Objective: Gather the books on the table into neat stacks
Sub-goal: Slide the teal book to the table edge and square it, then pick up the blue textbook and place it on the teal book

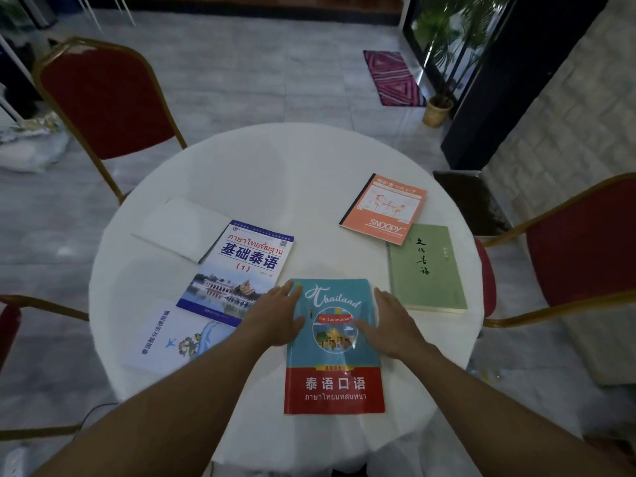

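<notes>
Head view, both hands flat, open, on teal book's [333, 346] side edges, bare table [275, 173] beyond

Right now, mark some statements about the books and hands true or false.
1. Both hands rest on the Thailand book. True: left hand, right hand.
2. The Snoopy book lies on top of the green book. False: they lie side by side, the corners close.
3. The blue-and-white book overlaps the plain white book. True.
4. The books are already in one stack. False: six lie spread over the table.
</notes>
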Demonstrator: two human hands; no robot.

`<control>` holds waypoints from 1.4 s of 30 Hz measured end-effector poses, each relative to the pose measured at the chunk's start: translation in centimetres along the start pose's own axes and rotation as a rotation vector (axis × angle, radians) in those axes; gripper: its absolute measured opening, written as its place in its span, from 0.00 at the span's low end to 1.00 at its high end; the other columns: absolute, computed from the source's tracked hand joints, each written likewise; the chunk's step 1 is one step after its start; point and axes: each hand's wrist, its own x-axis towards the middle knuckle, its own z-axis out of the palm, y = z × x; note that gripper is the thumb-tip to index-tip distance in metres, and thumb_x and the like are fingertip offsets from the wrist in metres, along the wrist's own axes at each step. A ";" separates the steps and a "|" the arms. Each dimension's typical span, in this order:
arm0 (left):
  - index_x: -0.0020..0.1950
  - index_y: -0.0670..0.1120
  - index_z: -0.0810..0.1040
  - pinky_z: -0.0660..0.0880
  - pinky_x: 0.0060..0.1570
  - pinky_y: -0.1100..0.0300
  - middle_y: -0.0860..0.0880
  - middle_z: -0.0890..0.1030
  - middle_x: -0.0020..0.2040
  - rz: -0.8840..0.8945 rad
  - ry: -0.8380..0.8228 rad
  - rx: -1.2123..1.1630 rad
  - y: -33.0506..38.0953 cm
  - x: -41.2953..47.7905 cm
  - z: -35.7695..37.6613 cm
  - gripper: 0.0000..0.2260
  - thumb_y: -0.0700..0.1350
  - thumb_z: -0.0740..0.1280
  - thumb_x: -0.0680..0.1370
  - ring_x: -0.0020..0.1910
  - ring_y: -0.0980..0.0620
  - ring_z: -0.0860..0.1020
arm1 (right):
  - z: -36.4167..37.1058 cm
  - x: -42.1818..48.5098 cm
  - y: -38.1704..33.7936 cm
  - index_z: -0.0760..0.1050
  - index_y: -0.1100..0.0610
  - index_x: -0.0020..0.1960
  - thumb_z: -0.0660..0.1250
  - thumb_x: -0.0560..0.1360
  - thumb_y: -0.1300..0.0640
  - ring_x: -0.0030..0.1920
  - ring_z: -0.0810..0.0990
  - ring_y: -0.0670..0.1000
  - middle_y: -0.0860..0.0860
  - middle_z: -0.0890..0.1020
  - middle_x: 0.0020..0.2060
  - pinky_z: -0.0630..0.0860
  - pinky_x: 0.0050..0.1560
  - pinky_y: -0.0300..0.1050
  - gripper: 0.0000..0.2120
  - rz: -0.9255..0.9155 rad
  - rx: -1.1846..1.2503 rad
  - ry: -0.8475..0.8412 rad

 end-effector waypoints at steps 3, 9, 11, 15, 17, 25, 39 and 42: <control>0.80 0.49 0.52 0.59 0.75 0.45 0.46 0.54 0.81 -0.020 0.059 0.031 -0.5 -0.1 -1.9 0.33 0.59 0.59 0.79 0.78 0.45 0.57 | -1.4 0.4 -1.7 0.46 0.52 0.84 0.58 0.77 0.30 0.83 0.48 0.56 0.52 0.48 0.83 0.49 0.80 0.57 0.45 -0.030 -0.035 0.066; 0.80 0.47 0.53 0.57 0.76 0.46 0.45 0.54 0.81 -0.030 0.152 0.047 -1.5 -0.7 -5.8 0.33 0.61 0.54 0.80 0.79 0.44 0.55 | -4.1 0.3 -5.0 0.46 0.52 0.84 0.53 0.78 0.30 0.83 0.44 0.56 0.53 0.47 0.83 0.44 0.79 0.60 0.42 -0.089 -0.050 0.158; 0.80 0.47 0.53 0.56 0.77 0.46 0.46 0.54 0.81 -0.045 0.167 0.034 -1.8 -0.7 -6.8 0.32 0.61 0.54 0.80 0.79 0.44 0.55 | -4.9 0.2 -5.9 0.46 0.52 0.84 0.52 0.79 0.30 0.83 0.43 0.56 0.53 0.46 0.83 0.43 0.80 0.60 0.42 -0.093 -0.038 0.168; 0.80 0.48 0.53 0.57 0.76 0.45 0.46 0.54 0.81 -0.075 0.176 0.018 -2.1 -0.5 -8.3 0.31 0.61 0.53 0.81 0.79 0.43 0.56 | -6.1 0.2 -7.2 0.48 0.53 0.83 0.53 0.80 0.32 0.83 0.46 0.56 0.53 0.50 0.83 0.46 0.81 0.60 0.40 -0.126 -0.026 0.184; 0.80 0.48 0.52 0.57 0.76 0.45 0.46 0.54 0.81 -0.098 0.172 0.006 -2.3 -0.2 -8.6 0.31 0.61 0.53 0.81 0.79 0.43 0.56 | -6.5 0.5 -7.6 0.50 0.53 0.83 0.54 0.80 0.33 0.83 0.50 0.55 0.53 0.53 0.83 0.50 0.80 0.60 0.39 -0.148 -0.011 0.184; 0.80 0.46 0.53 0.58 0.75 0.48 0.45 0.57 0.80 -0.268 0.195 -0.137 -5.5 0.9 -8.0 0.31 0.58 0.56 0.81 0.78 0.45 0.57 | -5.6 4.9 -8.8 0.54 0.54 0.82 0.61 0.80 0.39 0.76 0.66 0.57 0.56 0.64 0.77 0.67 0.72 0.54 0.37 -0.165 0.045 0.103; 0.78 0.42 0.55 0.55 0.75 0.45 0.37 0.56 0.78 -0.589 0.092 -0.222 -12.4 2.9 -2.6 0.32 0.58 0.58 0.79 0.77 0.38 0.52 | 4.2 12.7 -13.3 0.63 0.57 0.74 0.65 0.78 0.40 0.70 0.71 0.58 0.56 0.71 0.69 0.70 0.69 0.54 0.32 -0.273 -0.093 -0.222; 0.76 0.40 0.57 0.53 0.76 0.43 0.34 0.55 0.77 -0.678 0.072 -0.249 -13.3 3.1 -1.3 0.35 0.60 0.60 0.78 0.77 0.35 0.52 | 5.7 13.2 -14.0 0.67 0.56 0.69 0.67 0.77 0.40 0.67 0.70 0.57 0.56 0.72 0.65 0.72 0.68 0.53 0.29 -0.343 -0.164 -0.220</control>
